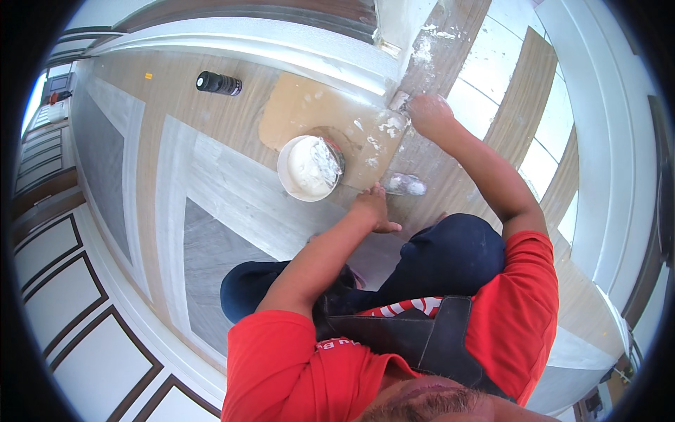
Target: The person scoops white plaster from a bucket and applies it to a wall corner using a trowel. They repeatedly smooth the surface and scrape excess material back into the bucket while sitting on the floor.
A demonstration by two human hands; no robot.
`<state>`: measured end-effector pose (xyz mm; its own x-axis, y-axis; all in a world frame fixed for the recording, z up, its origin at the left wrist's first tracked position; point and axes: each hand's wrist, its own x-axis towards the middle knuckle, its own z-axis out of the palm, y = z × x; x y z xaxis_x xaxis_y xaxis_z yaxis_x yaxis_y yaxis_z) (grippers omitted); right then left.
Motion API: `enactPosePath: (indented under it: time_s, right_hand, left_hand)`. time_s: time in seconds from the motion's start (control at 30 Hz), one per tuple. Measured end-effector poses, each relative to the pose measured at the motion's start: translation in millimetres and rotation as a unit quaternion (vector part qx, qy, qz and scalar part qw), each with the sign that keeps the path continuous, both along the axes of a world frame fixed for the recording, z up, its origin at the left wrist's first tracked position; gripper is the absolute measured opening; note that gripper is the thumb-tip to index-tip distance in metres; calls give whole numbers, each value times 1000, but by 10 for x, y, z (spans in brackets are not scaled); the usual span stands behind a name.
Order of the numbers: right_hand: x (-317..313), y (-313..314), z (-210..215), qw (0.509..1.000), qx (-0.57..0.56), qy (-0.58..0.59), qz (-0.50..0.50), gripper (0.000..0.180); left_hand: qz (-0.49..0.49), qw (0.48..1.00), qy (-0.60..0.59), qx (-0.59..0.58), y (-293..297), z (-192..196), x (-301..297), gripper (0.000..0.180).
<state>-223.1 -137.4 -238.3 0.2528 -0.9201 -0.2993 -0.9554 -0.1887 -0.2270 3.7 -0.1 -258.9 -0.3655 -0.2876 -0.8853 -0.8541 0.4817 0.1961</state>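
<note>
My right hand (430,116) is closed beside the corner where the wall base meets the floor. Its fingers are around a small pale piece (399,102) smeared with white, whose kind I cannot make out. My left hand (373,209) is held low with fingers stretched out and thumb apart, holding nothing. Just beyond its fingertips lies a white-smeared object (406,184), which may be a tool; whether they touch is unclear. A round white tub (285,174) of white paste (309,165) stands left of my left hand, on the edge of a brown cardboard sheet (288,112).
A black bottle (219,83) lies or stands farther left by the wall. White smears mark the wood-look floor strip (439,42). White tiles (492,56) and another wood-look strip (524,91) lie on the right. Panelled white doors (105,359) line the left.
</note>
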Motion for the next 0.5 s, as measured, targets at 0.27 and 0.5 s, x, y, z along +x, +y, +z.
enactPosePath:
  time_s: [0.27, 0.5]
  right_hand:
    - [-93, -204, 221, 999, 10, 49, 3, 21]
    - [-1, -134, 162, 997, 26, 67, 17, 22]
  left_hand:
    - [0, 1000, 21, -9, -54, -43, 57, 134]
    - [9, 999, 19, 24, -75, -97, 63, 133]
